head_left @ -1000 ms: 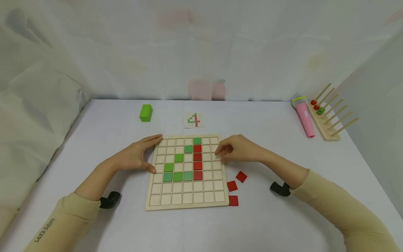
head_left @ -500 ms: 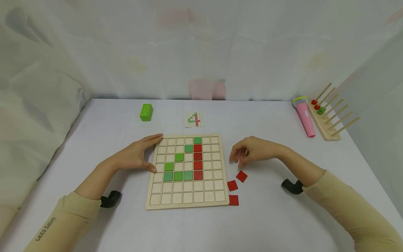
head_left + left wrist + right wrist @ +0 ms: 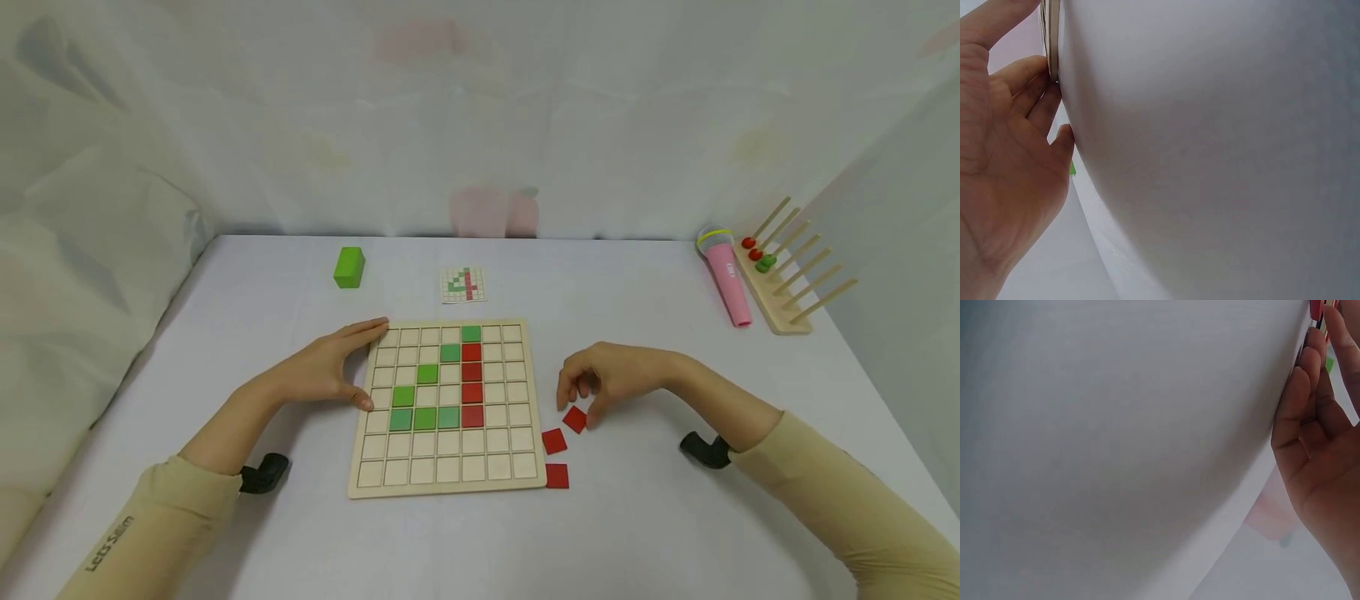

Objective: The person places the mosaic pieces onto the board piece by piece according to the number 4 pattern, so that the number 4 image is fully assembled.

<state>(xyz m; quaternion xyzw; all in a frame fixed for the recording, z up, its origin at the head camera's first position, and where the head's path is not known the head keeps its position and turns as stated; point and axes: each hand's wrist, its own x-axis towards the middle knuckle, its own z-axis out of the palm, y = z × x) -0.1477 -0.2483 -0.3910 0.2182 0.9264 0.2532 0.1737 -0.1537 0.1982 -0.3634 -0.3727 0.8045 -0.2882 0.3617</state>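
A square wooden grid board (image 3: pixel 447 471) lies on the table with green and red tiles set in some of its cells. My left hand (image 3: pixel 322 368) rests along its left side, thumb on the edge and fingers reaching the far corner. The left wrist view shows those fingers against the board's edge. To the right of the board, my right hand (image 3: pixel 621 372) is low over a loose red tile (image 3: pixel 574 419). Its thumb is right at the tile's right corner; the bent fingers are at the tile's far left side. Two more red tiles (image 3: pixel 554 441) lie nearer the front.
Behind the board lie a small pattern card (image 3: pixel 463 285) and a green block (image 3: pixel 349 267). A pink toy microphone (image 3: pixel 727 283) and a wooden peg stand (image 3: pixel 786 312) with red and green beads are at the far right. White curtain (image 3: pixel 600 150) hangs behind the table.
My right hand has moved from the board's right edge to the right and towards the front, coming down at the nearest loose red tile. The left hand has stayed on the board.
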